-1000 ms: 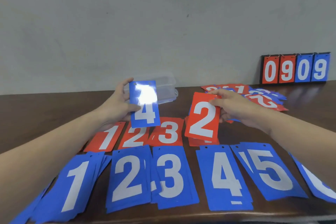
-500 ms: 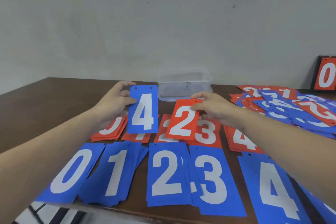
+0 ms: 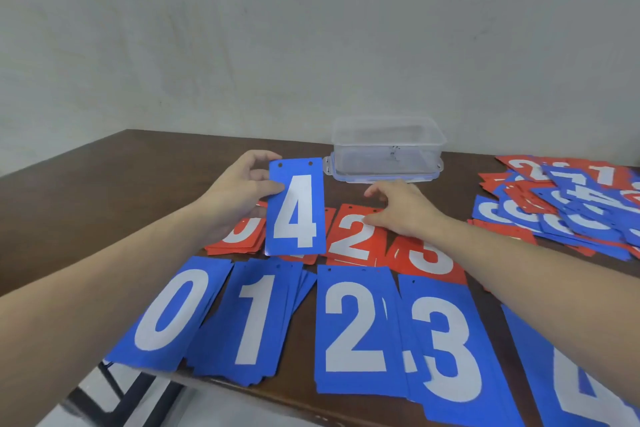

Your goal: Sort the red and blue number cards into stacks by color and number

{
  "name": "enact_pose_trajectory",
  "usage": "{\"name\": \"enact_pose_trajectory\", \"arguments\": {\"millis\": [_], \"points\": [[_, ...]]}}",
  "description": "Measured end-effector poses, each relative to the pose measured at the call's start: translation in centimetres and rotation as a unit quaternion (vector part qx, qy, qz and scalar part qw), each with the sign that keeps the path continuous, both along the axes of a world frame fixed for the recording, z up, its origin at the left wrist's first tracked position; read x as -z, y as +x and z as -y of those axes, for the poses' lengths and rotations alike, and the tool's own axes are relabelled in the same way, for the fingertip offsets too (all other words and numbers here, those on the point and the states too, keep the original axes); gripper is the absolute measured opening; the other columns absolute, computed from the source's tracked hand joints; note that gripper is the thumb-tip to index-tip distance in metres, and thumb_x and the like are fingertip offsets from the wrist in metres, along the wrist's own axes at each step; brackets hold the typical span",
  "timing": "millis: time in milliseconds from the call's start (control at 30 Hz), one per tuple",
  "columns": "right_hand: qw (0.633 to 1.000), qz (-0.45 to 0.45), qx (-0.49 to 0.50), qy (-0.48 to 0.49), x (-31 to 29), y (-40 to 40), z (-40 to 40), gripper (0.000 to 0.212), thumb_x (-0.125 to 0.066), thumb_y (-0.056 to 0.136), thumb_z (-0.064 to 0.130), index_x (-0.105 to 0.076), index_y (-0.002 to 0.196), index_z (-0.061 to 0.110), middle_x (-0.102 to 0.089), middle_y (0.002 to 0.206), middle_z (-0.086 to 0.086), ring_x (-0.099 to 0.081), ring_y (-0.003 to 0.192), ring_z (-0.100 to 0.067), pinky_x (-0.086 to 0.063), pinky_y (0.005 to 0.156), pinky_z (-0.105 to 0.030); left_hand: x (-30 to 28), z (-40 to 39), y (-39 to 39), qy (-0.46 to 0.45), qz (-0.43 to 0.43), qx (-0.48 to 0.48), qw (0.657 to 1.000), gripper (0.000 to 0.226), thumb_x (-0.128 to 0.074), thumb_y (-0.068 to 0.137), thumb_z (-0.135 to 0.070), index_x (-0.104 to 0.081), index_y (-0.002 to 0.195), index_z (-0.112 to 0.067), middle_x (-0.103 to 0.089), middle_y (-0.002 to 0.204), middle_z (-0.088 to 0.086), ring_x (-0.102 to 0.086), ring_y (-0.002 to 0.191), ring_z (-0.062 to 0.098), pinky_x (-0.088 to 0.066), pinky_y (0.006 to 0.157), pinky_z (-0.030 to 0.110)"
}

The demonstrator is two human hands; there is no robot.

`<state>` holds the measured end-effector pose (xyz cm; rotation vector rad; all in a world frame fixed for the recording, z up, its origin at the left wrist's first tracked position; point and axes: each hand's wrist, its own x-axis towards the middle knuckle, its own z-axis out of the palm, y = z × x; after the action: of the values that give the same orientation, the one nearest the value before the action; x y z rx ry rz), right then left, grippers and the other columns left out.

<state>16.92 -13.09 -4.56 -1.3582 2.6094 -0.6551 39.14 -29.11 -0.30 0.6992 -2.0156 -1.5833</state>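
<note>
My left hand (image 3: 239,194) holds a blue 4 card (image 3: 296,210) upright above the red row, thumb on its face. My right hand (image 3: 401,206) rests with its fingertips on the top of the red 2 card (image 3: 353,236), which lies flat on its stack. Red stacks 0 (image 3: 239,236) and 3 (image 3: 429,258) flank it; the red 1 stack is hidden behind the blue 4. In front lie blue stacks 0 (image 3: 173,315), 1 (image 3: 256,319), 2 (image 3: 356,329), 3 (image 3: 446,350) and part of a blue 4 stack (image 3: 581,381).
A loose heap of mixed red and blue cards (image 3: 568,204) lies at the right on the brown table (image 3: 121,184). A clear plastic box (image 3: 386,149) stands at the back by the wall. The table's front edge runs just below the blue stacks.
My right hand has laid the red 2 card down onto the red 2 stack. The view has shifted further left; my left hand still holds the blue 4.
</note>
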Motion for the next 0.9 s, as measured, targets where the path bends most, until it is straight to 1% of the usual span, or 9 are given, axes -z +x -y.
{"name": "enact_pose_trajectory", "arguments": {"millis": [100,200,267,400,500,600,700,800,900], "points": [[1.0,-0.014,0.004,-0.015,-0.3,-0.4,-0.8,0.048,-0.075,0.085,0.041,-0.057,0.129,0.032,-0.051,0.132,-0.001,-0.045,0.128,-0.021,-0.04,0.108,-0.043,0.2,-0.4,-0.3,0.017,-0.005,0.001,1.0,0.025,-0.059,0.1,-0.011,-0.05,0.12,-0.022,-0.075,0.104,0.003,-0.075,0.094,0.018,-0.059,0.062,0.029],[0.998,0.009,-0.004,-0.064,-0.8,-1.0,-2.5,0.035,-0.07,0.09,0.035,-0.061,0.123,0.029,-0.057,0.123,0.004,-0.053,0.109,-0.013,-0.044,0.092,-0.029,0.3,-1.2,-1.2,0.031,-0.014,0.013,0.999,0.02,-0.059,0.099,-0.008,-0.052,0.115,-0.018,-0.076,0.103,0.007,-0.075,0.093,0.021,-0.06,0.068,0.034],[0.997,0.008,0.006,-0.077,-1.3,-1.5,-4.0,0.028,-0.066,0.092,0.031,-0.062,0.12,0.028,-0.059,0.114,0.007,-0.055,0.099,-0.011,-0.041,0.082,-0.026,0.2,-2.1,-2.1,0.04,-0.023,0.033,0.998,0.017,-0.059,0.098,-0.006,-0.051,0.111,-0.014,-0.076,0.1,0.01,-0.075,0.09,0.022,-0.06,0.072,0.036],[0.994,0.003,0.043,-0.097,-2.3,-3.2,-8.1,0.022,-0.064,0.093,0.026,-0.064,0.115,0.028,-0.062,0.109,0.008,-0.059,0.1,-0.013,-0.046,0.087,-0.028,0.1,-4.9,-4.6,0.057,-0.028,0.086,0.994,0.023,-0.06,0.096,0.0,-0.046,0.111,-0.013,-0.075,0.102,0.013,-0.074,0.093,0.027,-0.061,0.07,0.035],[0.992,-0.002,0.074,-0.103,-2.9,-4.5,-12.0,0.02,-0.064,0.093,0.024,-0.064,0.113,0.028,-0.064,0.11,0.006,-0.059,0.099,-0.012,-0.046,0.085,-0.027,0.0,-7.6,-6.6,0.064,-0.012,0.138,0.988,0.035,-0.06,0.096,0.001,-0.046,0.123,-0.015,-0.075,0.108,0.013,-0.074,0.096,0.028,-0.063,0.075,0.04],[0.987,-0.003,0.113,-0.11,-3.4,-5.6,-16.6,0.022,-0.062,0.095,0.023,-0.064,0.116,0.025,-0.063,0.112,0.006,-0.058,0.1,-0.011,-0.044,0.077,-0.021,-0.2,-11.3,-8.9,0.08,0.008,0.218,0.973,0.043,-0.056,0.097,0.002,-0.05,0.133,-0.02,-0.075,0.111,0.008,-0.074,0.098,0.023,-0.062,0.069,0.032],[0.983,-0.011,0.149,-0.109,-3.5,-6.5,-21.3,0.018,-0.061,0.096,0.025,-0.064,0.114,0.025,-0.062,0.111,0.008,-0.058,0.095,-0.009,-0.042,0.071,-0.018,0.1,-15.2,-11.1,0.072,0.044,0.288,0.954,0.038,-0.055,0.099,0.0,-0.058,0.132,-0.018,-0.075,0.113,0.004,-0.073,0.101,0.02,-0.063,0.072,0.032],[0.977,-0.011,0.183,-0.106,-3.2,-6.8,-25.3,0.014,-0.062,0.095,0.026,-0.064,0.109,0.027,-0.064,0.108,0.007,-0.061,0.092,-0.014,-0.044,0.073,-0.026,0.6,-19.0,-12.7,0.053,0.07,0.332,0.939,0.031,-0.056,0.099,-0.001,-0.065,0.123,-0.018,-0.077,0.104,0.001,-0.075,0.084,0.016,-0.055,0.054,0.02],[0.973,-0.013,0.207,-0.099,-2.7,-6.8,-28.4,0.014,-0.062,0.095,0.027,-0.064,0.109,0.029,-0.063,0.108,0.007,-0.062,0.093,-0.015,-0.045,0.076,-0.026,1.3,-21.8,-13.8,0.026,0.091,0.354,0.931,0.026,-0.061,0.097,-0.004,-0.069,0.118,-0.018,-0.078,0.102,0.001,-0.075,0.091,0.014,-0.058,0.064,0.021]]}}
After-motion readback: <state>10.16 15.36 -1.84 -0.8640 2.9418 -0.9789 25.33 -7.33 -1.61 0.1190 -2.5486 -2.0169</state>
